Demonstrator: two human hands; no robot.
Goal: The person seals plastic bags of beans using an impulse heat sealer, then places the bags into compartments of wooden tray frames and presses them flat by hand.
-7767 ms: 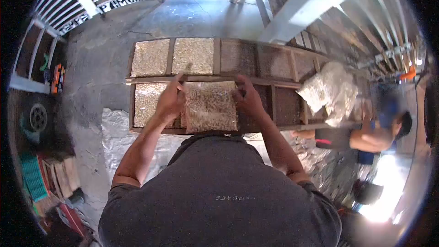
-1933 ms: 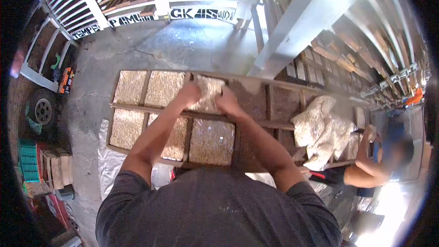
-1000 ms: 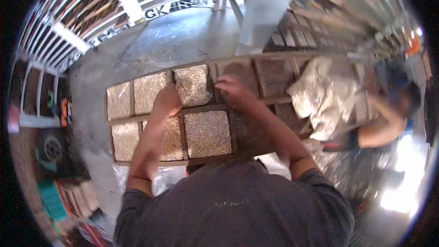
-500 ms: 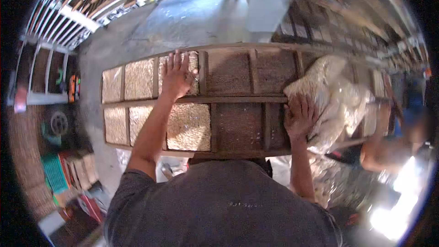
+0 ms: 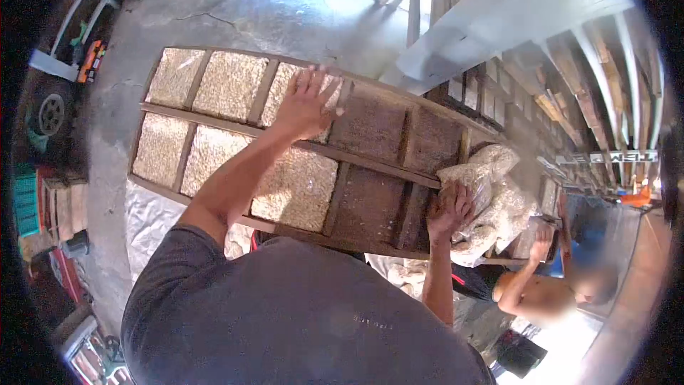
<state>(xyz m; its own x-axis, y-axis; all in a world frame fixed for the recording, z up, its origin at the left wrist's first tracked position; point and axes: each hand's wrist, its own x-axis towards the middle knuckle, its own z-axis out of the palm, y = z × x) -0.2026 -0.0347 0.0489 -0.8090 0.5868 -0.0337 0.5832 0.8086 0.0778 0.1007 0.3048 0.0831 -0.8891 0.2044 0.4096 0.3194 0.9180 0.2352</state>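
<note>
A long wooden frame [image 5: 246, 130] is divided into two rows of compartments. At its left, several compartments hold flat packs of pale beans [image 5: 229, 84] in clear plastic. My left hand [image 5: 306, 108] lies flat with fingers stretched over a bean pack [image 5: 279, 89] in the far row, partly covering it. Below it, in the near row, sits another bean pack [image 5: 296, 189]. Further right, compartments show a dark wooden bottom [image 5: 370, 207]. My right hand [image 5: 450, 210] rests with fingers apart on a heap of bean-filled plastic bags [image 5: 491, 199]; the fingertips' contact is partly hidden.
Another person's hand [image 5: 543, 242] is at the frame's right end. Stacked wooden racks [image 5: 499, 93] stand at the far right behind a grey post [image 5: 499, 36]. A teal crate [image 5: 27, 203] is at the left. Pale sheeting [image 5: 146, 221] lies beneath the frame.
The view has turned, so the frame now slants down to the right. My left hand still lies on the same pack, and my right hand stays at the bags. The other person's arm shows more clearly.
</note>
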